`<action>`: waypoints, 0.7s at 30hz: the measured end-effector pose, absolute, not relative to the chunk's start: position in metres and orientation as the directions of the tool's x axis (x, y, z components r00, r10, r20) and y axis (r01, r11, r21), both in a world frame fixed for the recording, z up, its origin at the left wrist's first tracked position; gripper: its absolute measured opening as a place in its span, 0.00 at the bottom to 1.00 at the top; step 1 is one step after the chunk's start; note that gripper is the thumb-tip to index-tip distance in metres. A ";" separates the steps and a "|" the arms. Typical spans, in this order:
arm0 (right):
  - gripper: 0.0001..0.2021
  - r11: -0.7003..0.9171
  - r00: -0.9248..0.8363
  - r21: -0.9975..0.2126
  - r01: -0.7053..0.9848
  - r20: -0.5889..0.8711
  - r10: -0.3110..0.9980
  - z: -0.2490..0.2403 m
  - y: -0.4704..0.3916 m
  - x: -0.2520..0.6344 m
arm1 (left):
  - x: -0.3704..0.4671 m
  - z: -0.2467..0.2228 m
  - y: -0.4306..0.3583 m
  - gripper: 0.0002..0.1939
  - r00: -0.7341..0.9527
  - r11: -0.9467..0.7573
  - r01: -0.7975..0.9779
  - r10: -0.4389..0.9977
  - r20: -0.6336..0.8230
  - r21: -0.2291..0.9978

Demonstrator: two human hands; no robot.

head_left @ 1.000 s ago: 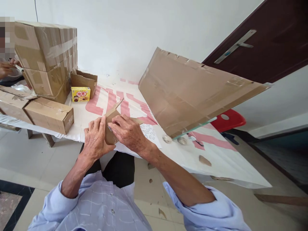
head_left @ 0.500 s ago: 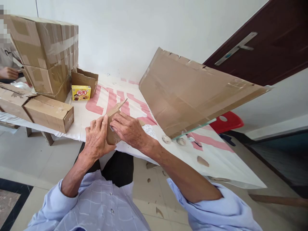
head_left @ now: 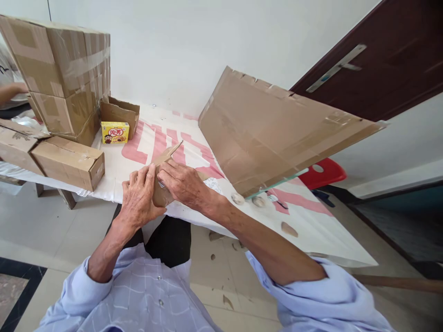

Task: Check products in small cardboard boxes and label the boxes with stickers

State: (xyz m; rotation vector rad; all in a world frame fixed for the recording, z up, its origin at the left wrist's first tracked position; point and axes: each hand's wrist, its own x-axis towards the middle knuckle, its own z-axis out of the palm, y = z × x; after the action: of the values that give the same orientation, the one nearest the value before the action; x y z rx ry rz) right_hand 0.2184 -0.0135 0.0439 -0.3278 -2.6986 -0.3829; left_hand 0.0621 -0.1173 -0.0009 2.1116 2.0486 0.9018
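Note:
A small brown cardboard box [head_left: 162,196] with a raised flap sits at the table's front edge between my hands. My left hand [head_left: 139,196] grips its left side, fingers over the top and thumb low at the front. My right hand [head_left: 183,184] is closed at the box's right side, its fingertips pinched near a small shiny patch; what they hold is too small to make out. Behind stands a yellow printed box [head_left: 115,133] against an open cardboard piece [head_left: 121,113].
Taped cartons [head_left: 65,78] are stacked at the left, with a long closed box [head_left: 69,161] before them. A large cardboard sheet [head_left: 277,129] leans at the right. Beyond it are a red stool [head_left: 325,173] and a door [head_left: 380,60]. Another person's arm [head_left: 12,92] shows far left.
The view has shifted slightly. My hands stay at the box, with the right fingers moved a little. At the far left, the other person's arm has changed position.

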 end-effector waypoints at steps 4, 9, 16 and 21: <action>0.18 0.929 -0.885 0.236 0.284 0.437 0.159 0.040 -0.012 0.222 | 0.063 0.002 -0.117 0.63 -0.054 -0.106 0.896 0.938 0.342 0.431; 0.18 0.937 -0.875 0.200 0.286 0.452 0.171 0.038 -0.012 0.225 | 0.063 0.003 -0.116 0.62 -0.053 -0.101 0.901 0.939 0.338 0.423; 0.15 0.957 -0.809 0.027 0.288 0.541 0.228 0.032 -0.014 0.235 | 0.063 0.002 -0.115 0.62 -0.044 -0.121 0.902 0.929 0.367 0.414; 0.10 0.936 -0.609 -0.222 0.274 0.713 0.348 0.044 -0.022 0.251 | 0.064 0.004 -0.115 0.62 -0.047 -0.119 0.907 0.925 0.376 0.405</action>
State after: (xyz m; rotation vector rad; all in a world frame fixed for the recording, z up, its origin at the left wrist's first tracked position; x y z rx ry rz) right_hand 0.2509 -0.0218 0.0438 -0.4381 -2.2586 0.1139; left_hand 0.0637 -0.1147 0.0039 2.1463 2.0634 0.8957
